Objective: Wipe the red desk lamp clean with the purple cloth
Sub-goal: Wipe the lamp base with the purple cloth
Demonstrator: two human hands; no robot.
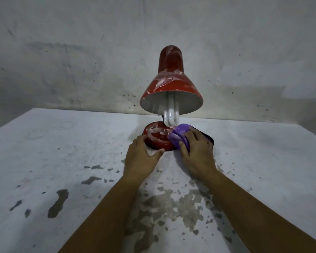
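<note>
Now pressing bunched purple cloth (179,138) onto dusty red metal desk lamp (170,79) base with curled right hand (196,152); left hand (141,156) gripping base rim; risks bumping low white bulb (171,116)

Looks like a bare, dim utility or storage room: rough grey wall (80,61) stained and speckled, no furnishing in view but a worn table (44,152) with white paint flaking off in patches.

red lamp (170,77) smeared white, purple cloth (179,136), grey-blotched white table (62,161)
</note>
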